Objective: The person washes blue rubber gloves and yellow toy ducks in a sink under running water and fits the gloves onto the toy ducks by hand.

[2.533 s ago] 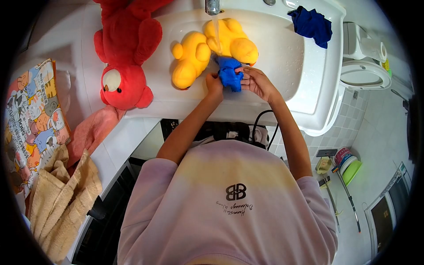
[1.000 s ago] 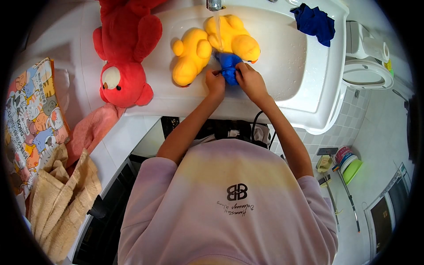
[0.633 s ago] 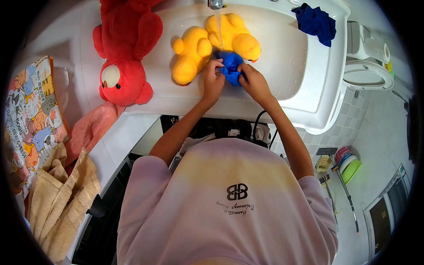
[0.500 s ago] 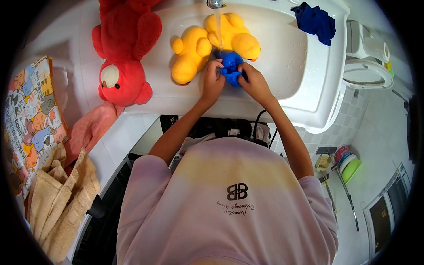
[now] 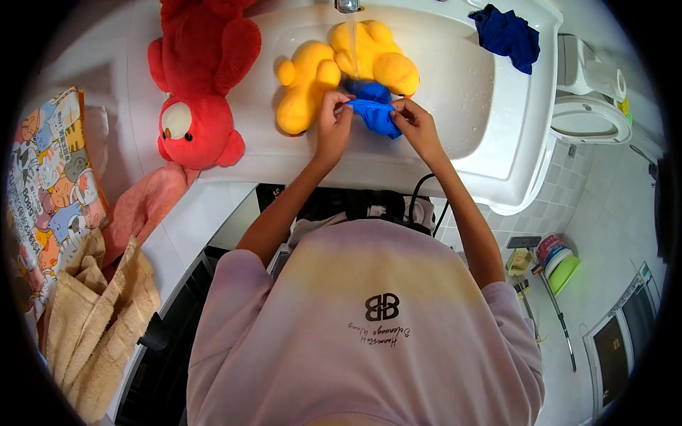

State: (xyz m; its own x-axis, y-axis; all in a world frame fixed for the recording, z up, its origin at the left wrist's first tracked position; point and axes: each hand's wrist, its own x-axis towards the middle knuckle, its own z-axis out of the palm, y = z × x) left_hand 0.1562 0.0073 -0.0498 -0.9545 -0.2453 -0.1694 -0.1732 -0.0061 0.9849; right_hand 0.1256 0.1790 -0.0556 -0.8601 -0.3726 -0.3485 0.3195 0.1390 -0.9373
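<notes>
Now left hand (image 5: 332,129) and right hand (image 5: 422,130) pinch the blue cloth (image 5: 379,119) taut — water-slick fabric might slip from those narrow holds.

Tan towel (image 5: 99,319) by patterned pkg (image 5: 53,192) — toilet (image 5: 586,119) & green basin (image 5: 565,274) at R.

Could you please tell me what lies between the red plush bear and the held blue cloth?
Between the red plush bear and blue cloth, the head view shows one yellow plush toy and the left hand.
</notes>
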